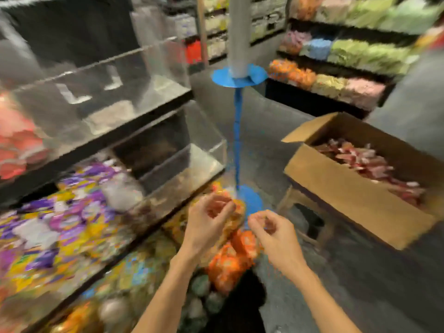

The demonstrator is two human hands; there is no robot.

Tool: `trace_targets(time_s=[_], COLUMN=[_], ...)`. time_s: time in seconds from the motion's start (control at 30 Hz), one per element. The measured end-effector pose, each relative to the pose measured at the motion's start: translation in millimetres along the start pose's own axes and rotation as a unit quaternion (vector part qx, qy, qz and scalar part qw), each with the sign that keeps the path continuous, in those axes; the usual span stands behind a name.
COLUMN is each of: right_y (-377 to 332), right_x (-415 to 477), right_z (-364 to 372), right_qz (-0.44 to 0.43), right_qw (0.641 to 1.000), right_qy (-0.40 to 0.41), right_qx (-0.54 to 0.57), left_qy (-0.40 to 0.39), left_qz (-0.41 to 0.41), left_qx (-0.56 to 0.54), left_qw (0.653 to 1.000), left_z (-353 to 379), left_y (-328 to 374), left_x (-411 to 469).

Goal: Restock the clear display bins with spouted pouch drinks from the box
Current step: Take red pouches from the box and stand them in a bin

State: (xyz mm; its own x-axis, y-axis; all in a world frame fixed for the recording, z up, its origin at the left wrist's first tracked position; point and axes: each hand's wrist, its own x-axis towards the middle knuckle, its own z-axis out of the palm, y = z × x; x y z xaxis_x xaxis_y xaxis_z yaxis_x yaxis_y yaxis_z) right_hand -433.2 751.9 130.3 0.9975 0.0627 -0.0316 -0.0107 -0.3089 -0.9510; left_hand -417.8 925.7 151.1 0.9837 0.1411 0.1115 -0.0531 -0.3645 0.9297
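Left hand: we see our left hand (pixel 207 223) low in the middle, fingers curled inward over the orange packets (pixel 230 263); through the blur we cannot tell whether it holds anything
Right hand: our right hand (pixel 274 233) is just beside the left one, apart from it, fingers loosely curled with nothing visible in them
Box: the cardboard box (pixel 348 195) stands to our right with its flaps open, resting on what looks like a wooden stool (pixel 300 200)
Pouches: the pouches (pixel 370 164) lie in a red and pink heap inside the box, well apart from both hands; the blur hides their spouts
Upper clear bin: the upper bin (pixel 101 75) sits on the shelving to our left and we see no goods in the part in view
Lower clear bin: the lower bin (pixel 204 150) is one tier down, between the upper bin and our hands, and its floor shows bare
Neighbouring stock: purple and yellow packets (pixel 60 224) fill the bin left of it
Blue stand: a blue pole (pixel 237 131) with round plates rises just beyond our hands
Far shelves: shelves (pixel 348 51) of green, orange and pink bags line the back wall
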Motion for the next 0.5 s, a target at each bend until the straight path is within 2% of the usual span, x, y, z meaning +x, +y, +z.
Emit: trace_targets(time_s=[0.23, 0.37, 0.5], right_y=[71, 108, 144], right_x=[35, 56, 88], right_z=[-191, -256, -302], right_qz=[0.098, 0.173, 0.234], right_qw=[0.977, 0.960, 0.941], right_qy=[0.181, 0.216, 0.245], right_qx=[-0.049, -0.045, -0.025], left_qy=[-0.224, -0.294, -0.360], left_qz=[0.047, 0.015, 0.004], left_qx=[-0.002, 0.031, 0.118], left_qw=[0.973, 0.955, 0.925], left_z=[235, 338, 417], left_y=[50, 52, 41], left_x=[65, 101, 145])
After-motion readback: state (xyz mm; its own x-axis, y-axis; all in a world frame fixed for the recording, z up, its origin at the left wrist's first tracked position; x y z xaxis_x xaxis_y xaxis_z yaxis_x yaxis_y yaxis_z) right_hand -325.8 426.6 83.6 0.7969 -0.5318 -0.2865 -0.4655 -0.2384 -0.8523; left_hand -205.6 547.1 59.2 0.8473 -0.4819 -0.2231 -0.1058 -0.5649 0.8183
